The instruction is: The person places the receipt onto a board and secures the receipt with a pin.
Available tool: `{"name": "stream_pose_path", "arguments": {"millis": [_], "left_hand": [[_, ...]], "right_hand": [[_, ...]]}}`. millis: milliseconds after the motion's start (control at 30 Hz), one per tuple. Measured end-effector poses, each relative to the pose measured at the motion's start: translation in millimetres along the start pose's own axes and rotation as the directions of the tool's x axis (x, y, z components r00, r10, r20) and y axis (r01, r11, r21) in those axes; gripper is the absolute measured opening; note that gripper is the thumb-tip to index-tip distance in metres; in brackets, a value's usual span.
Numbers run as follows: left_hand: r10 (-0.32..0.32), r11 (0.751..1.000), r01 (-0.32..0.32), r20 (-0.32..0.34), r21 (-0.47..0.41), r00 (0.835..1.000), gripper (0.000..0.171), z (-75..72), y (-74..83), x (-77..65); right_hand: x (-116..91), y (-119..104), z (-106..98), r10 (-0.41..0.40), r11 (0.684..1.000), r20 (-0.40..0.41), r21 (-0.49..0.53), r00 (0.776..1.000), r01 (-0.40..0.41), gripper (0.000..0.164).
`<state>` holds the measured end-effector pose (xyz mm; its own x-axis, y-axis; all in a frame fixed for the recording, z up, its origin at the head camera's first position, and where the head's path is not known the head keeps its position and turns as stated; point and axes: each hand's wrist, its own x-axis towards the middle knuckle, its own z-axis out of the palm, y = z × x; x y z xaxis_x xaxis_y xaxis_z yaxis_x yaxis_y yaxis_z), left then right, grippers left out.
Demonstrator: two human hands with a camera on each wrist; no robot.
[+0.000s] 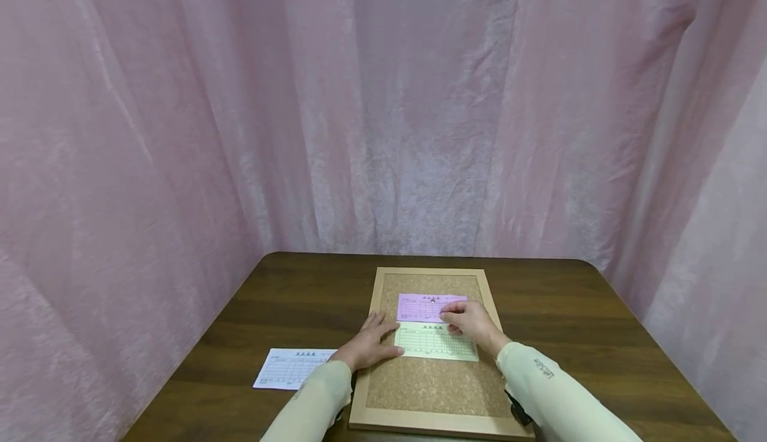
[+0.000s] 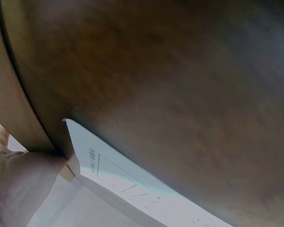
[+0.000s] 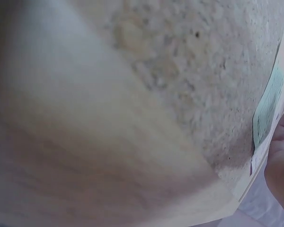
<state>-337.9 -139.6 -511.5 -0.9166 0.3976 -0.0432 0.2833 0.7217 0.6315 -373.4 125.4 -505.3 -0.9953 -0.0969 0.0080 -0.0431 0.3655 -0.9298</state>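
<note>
A wood-framed cork board (image 1: 431, 389) lies flat on the table. On it a pink printed slip (image 1: 413, 309) has a small push pin (image 1: 433, 301) at its top middle. Just below lies a green printed slip (image 1: 428, 342). My left hand (image 1: 371, 343) rests on the board's left side, fingers spread, thumb and forefinger touching the green slip's left edge. Over the green slip's upper right, my right hand (image 1: 473, 323) holds thumb and forefinger pinched together. Something tiny, perhaps a push pin, is between those fingertips, mostly hidden.
A white printed slip (image 1: 293, 369) lies on the dark wooden table (image 1: 305, 295) left of the board, partly covered by my left forearm. The board's raised frame (image 1: 443, 422) borders the cork. Pink curtains (image 1: 419, 129) hang behind and at both sides.
</note>
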Motion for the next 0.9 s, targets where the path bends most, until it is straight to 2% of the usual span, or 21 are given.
{"name": "stream_pose_path", "arguments": {"millis": [200,500,633,900], "left_hand": [[0.004,1.0,-0.004,0.0,-0.003,1.0,0.063,1.3,0.5,0.5],[0.004,1.0,-0.004,0.003,0.002,1.0,0.063,3.1,-1.0,2.4],[-0.002,1.0,0.002,0.005,0.003,1.0,0.063,4.0,-1.4,3.1],[-0.01,1.0,0.01,0.001,0.0,1.0,0.064,6.0,-1.5,3.0]], "right_hand": [[1.1,0.2,3.7,-0.013,0.999,0.011,-0.038,1.0,0.014,0.009],[1.3,4.1,6.8,-0.025,0.996,0.071,-0.086,0.997,0.031,0.01],[0.5,4.2,6.5,-0.022,0.996,0.077,-0.089,0.997,0.029,0.008],[0.3,9.1,8.3,-0.03,0.986,0.076,-0.161,0.997,0.042,0.006]]}}
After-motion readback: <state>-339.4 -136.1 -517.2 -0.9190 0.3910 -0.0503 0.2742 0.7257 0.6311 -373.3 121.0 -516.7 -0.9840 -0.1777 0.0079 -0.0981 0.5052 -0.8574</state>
